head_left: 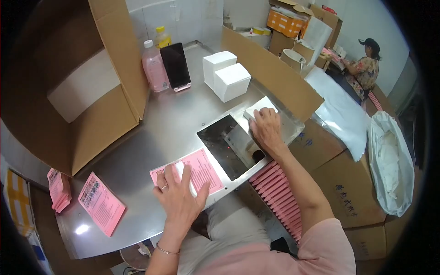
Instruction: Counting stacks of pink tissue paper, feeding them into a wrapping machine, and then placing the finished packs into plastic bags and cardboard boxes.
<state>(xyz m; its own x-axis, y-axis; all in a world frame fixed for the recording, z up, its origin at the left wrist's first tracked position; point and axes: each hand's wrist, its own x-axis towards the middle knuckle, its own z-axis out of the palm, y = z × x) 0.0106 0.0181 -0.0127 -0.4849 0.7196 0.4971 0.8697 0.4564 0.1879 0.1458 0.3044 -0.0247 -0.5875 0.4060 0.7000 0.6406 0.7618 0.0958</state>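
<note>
My left hand, with a ring and a bracelet, rests over a pink printed sheet at the table's front edge. Its fingers curl onto a narrow white folded paper strip lying on the sheet, partly covered by the hand. My right hand reaches past a rectangular opening in the metal tabletop. Its fingers close over a small stack of white paper near the right edge, hiding part of it. Farther back stand two taller white paper stacks.
A large open cardboard box takes up the left. Pink printed packets lie at the left front. A phone stands by a bottle of pink liquid. A cardboard strip edges the right. Another person sits farther off.
</note>
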